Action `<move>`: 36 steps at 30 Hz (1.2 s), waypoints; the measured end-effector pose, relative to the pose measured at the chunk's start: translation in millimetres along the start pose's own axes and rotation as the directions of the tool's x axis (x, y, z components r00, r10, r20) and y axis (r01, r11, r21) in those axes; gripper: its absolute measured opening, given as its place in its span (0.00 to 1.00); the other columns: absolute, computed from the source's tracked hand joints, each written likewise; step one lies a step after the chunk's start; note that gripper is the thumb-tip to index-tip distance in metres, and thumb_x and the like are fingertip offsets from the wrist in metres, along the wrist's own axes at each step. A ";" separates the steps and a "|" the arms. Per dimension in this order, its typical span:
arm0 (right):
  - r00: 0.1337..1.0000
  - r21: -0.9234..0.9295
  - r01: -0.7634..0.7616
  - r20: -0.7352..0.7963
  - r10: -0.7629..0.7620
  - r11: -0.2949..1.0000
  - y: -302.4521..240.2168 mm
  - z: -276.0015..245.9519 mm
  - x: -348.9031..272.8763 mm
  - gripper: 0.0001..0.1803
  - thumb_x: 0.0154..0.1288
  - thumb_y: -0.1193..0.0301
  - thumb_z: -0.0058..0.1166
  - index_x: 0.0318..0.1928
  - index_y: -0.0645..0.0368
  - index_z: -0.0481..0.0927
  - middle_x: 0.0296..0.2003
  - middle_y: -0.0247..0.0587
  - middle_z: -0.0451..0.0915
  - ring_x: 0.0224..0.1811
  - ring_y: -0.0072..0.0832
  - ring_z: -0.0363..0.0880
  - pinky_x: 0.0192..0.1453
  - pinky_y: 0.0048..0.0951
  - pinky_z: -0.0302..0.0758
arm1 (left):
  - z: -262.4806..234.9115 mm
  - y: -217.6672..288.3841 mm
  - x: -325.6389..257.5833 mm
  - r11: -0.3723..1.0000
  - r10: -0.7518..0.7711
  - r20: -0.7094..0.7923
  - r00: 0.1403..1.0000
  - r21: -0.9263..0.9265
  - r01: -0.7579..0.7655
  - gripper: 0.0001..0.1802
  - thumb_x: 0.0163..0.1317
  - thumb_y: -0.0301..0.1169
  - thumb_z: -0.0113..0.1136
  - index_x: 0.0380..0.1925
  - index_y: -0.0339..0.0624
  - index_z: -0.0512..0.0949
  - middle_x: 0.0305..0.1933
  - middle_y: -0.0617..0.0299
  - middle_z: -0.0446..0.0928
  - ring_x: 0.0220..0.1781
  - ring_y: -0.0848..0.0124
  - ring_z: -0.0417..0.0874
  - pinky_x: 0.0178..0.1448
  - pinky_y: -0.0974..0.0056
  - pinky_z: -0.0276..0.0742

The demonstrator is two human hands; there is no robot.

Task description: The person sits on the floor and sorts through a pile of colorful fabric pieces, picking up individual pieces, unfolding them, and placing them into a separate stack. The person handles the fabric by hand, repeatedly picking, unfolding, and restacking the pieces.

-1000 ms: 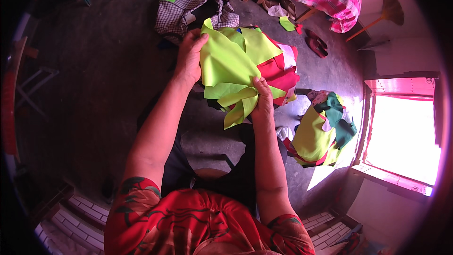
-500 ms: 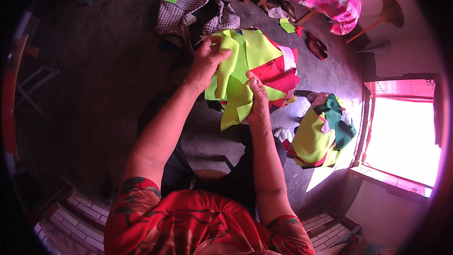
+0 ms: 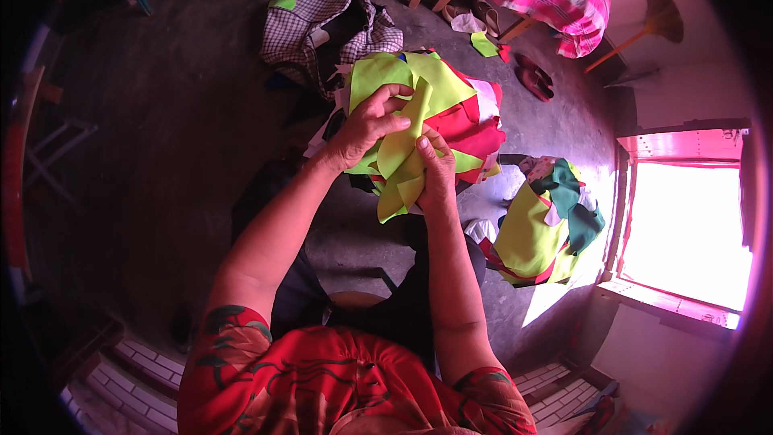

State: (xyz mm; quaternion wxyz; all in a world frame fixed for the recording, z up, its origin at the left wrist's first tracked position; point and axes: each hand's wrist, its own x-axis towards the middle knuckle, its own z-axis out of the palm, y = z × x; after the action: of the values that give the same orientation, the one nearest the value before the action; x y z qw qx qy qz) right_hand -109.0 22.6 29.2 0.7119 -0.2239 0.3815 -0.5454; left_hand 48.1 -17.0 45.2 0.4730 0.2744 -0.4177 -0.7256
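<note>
The person's left arm (image 3: 270,225), bare below the sleeve, is slanting forward and inward, while the right arm (image 3: 455,274) is pointing almost straight ahead. The left hand (image 3: 358,133) is lying back upward, its wrist (image 3: 326,165) roughly in line with the forearm. Its fingers (image 3: 378,101) are bending loosely inward, and its thumb (image 3: 394,123) is standing apart from them. The right hand (image 3: 436,173) is resting just beside it, a little nearer the body, turned thumb side up. Its thumb is pressing toward curled fingers in a pinch. The two hands are tilting toward each other.
</note>
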 end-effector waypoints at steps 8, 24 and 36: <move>0.997 -0.137 0.039 -0.057 -0.048 0.990 0.8 1.9 -1.1 0.25 0.56 0.69 0.62 0.51 0.65 0.69 0.37 0.47 0.78 0.33 0.33 0.81 0.36 0.35 0.81 | 1.6 3.1 -0.3 0.982 -0.067 0.016 0.998 -0.178 0.069 0.25 0.59 0.35 0.50 0.56 0.41 0.61 0.54 0.56 0.69 0.52 0.68 0.75 0.55 0.64 0.72; 0.990 -0.417 0.024 -0.114 -0.078 0.908 3.5 0.4 -1.2 0.17 0.60 0.63 0.58 0.42 0.64 0.75 0.31 0.37 0.79 0.30 0.22 0.77 0.33 0.23 0.74 | 2.7 -6.2 -3.6 0.991 -0.098 0.266 0.959 -0.066 0.119 0.38 0.61 0.60 0.43 0.59 0.40 0.62 0.62 0.51 0.65 0.61 0.66 0.68 0.66 0.60 0.57; 0.976 -0.114 0.072 -0.197 -0.094 0.991 -14.2 -7.9 -3.7 0.17 0.64 0.63 0.46 0.47 0.63 0.72 0.40 0.42 0.77 0.41 0.31 0.77 0.48 0.32 0.74 | -13.5 -1.3 3.6 0.987 0.014 -0.047 0.999 -0.157 -0.022 0.27 0.63 0.52 0.45 0.49 0.41 0.69 0.48 0.53 0.76 0.48 0.65 0.78 0.50 0.63 0.73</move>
State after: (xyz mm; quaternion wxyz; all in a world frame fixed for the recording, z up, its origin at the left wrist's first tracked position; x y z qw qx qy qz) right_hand -124.2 22.6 35.9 0.6331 -0.2207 0.4707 -0.5735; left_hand 56.7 -24.7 37.3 0.5091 0.2487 -0.3507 -0.7456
